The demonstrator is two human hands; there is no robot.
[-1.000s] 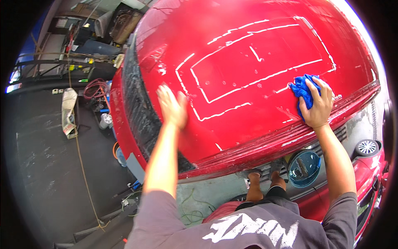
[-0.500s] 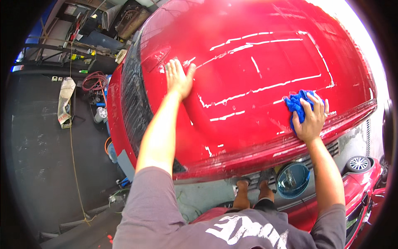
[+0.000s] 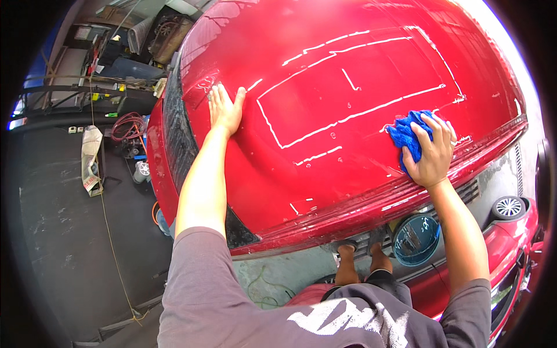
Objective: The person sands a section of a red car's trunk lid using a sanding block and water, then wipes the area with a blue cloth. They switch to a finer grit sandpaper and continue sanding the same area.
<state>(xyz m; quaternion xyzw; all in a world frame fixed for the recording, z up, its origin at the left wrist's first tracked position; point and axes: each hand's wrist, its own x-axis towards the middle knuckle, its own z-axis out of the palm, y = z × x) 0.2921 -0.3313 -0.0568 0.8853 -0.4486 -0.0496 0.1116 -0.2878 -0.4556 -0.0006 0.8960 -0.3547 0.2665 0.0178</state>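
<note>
Right fingers (image 3: 445, 134) curled over blue cloth (image 3: 404, 137); left fingers (image 3: 220, 98) splayed, empty; both arms (image 3: 203, 182) outstretched.

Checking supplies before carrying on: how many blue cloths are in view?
1: the blue cloth is under the right hand, on the red car near its closer edge. Others may be hidden.

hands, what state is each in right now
Left hand: open, over the red car.
Right hand: closed on the blue cloth against the car.
</note>
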